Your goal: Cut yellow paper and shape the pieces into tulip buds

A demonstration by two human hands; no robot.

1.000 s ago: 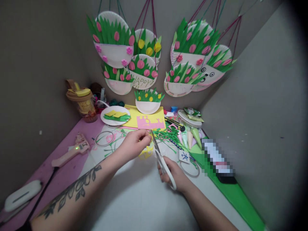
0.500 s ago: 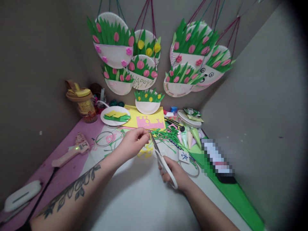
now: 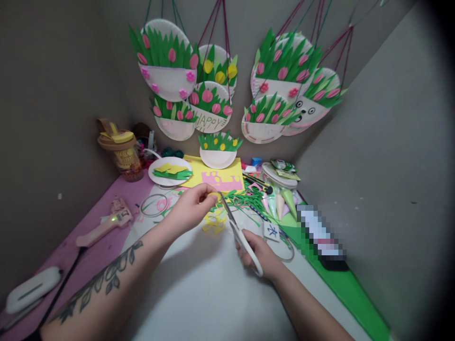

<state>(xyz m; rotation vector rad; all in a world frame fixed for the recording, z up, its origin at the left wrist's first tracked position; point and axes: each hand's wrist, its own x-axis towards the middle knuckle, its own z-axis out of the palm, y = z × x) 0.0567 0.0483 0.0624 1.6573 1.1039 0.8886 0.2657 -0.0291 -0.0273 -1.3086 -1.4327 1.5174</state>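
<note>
My right hand (image 3: pixel 258 253) is closed round the white handles of a pair of scissors (image 3: pixel 245 244), whose blades point up and left. In a pinch, my left hand (image 3: pixel 195 203) holds a small piece of yellow paper (image 3: pixel 214 194) right beside the blade tips. Below the fingers, yellow paper scraps (image 3: pixel 214 221) lie on the white tabletop. Just beyond the hands is a pile of green paper strips (image 3: pixel 245 199). Behind it, pink paper with cut-outs (image 3: pixel 222 181) rests on a yellow sheet (image 3: pixel 192 182).
A pink glue gun (image 3: pixel 110 222) with a lit green light lies left, near a lidded cup (image 3: pixel 126 154). A paper plate (image 3: pixel 170 171) bears green and yellow paper. Piping bags (image 3: pixel 280 203) and a blurred phone (image 3: pixel 322 237) are right. Paper-plate flower baskets (image 3: pixel 170 78) hang on the wall.
My left hand has shifted slightly left and turned, so the yellow paper between its fingers now shows. The scissors stay almost in place, blades beside the fingertips.
</note>
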